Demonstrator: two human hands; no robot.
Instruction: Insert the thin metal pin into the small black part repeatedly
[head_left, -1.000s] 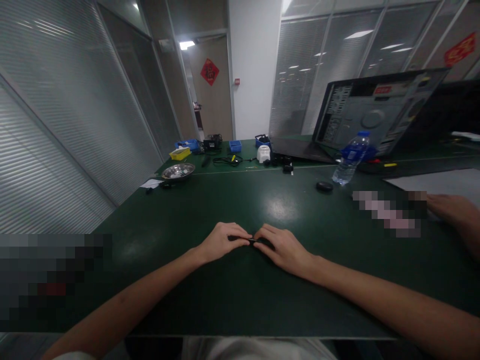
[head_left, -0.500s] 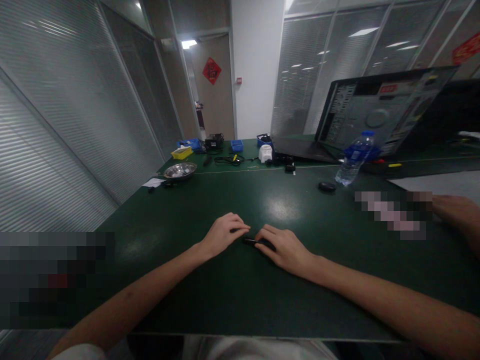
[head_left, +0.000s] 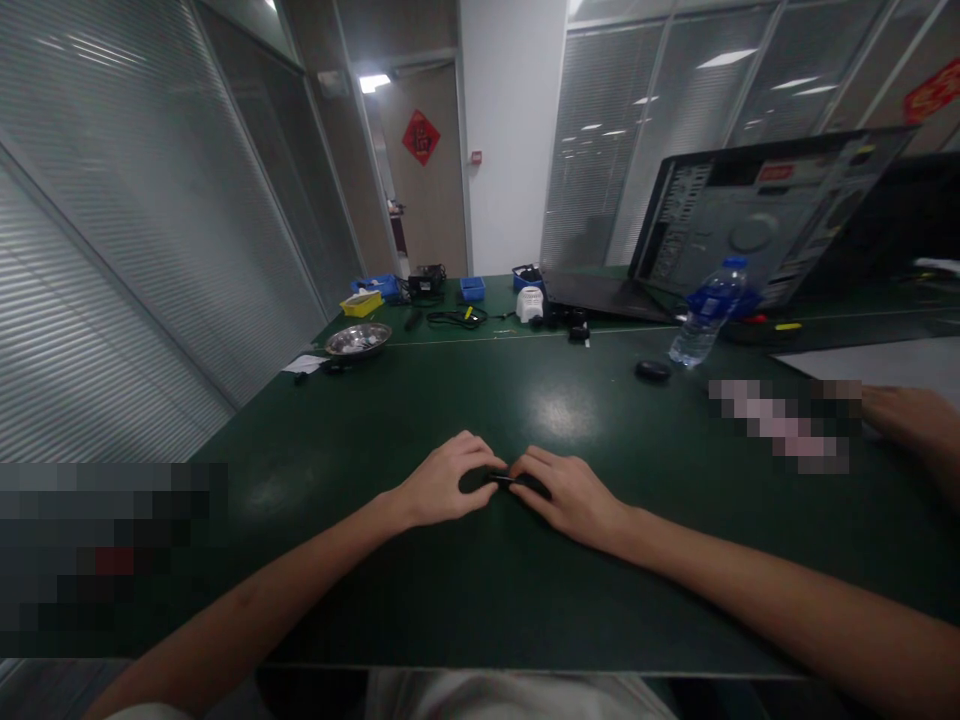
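My right grip (head_left: 576, 500) is clamped on a slim black object (head_left: 501, 479), and my left grip (head_left: 442, 484) pinches its other end, at the green worktop (head_left: 420, 610). Both ends are held, not yet released; what handling remains, I can't tell.

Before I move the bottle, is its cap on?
On: the blue cap sits atop the bottle; how tight, I cannot tell.

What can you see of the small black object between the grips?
The small black object looks slim, with a narrow pale glint; material and separate parts are unclear. It lies roughly crosswise, on or just above the green table. The right grip pinches it; the left grip is at its other end, contact unclear.
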